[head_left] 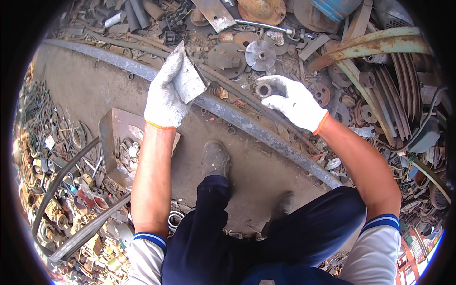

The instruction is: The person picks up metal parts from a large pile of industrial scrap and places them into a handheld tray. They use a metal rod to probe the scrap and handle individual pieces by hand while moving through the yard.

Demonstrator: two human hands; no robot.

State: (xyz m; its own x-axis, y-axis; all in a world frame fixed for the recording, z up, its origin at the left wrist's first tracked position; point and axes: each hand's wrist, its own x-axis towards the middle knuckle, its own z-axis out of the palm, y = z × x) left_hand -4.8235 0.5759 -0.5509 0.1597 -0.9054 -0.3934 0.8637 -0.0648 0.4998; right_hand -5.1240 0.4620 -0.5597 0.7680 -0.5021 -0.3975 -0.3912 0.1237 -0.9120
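In white work gloves with orange cuffs, both of my hands are raised over a dirt floor and scrap metal. My left hand [166, 95] is closed around a bent piece of grey sheet metal [191, 81], folded along one edge and pointed at the top. Between the thumb and fingers of my right hand [297, 102] sits a short, thick-walled metal bushing [263, 90], its round hole facing me. Just beyond that hand lies a finned metal disc [260, 55], beside a rusty round flange [227, 60].
A long steel bar [251, 121] crosses the floor diagonally beneath my hands. Left of my knees stands a metal bin [111, 137] with scrap inside and a bent dark handle [88, 228]. Mixed scrap is heaped at left; curved rusty strips [380, 45] rise at right.
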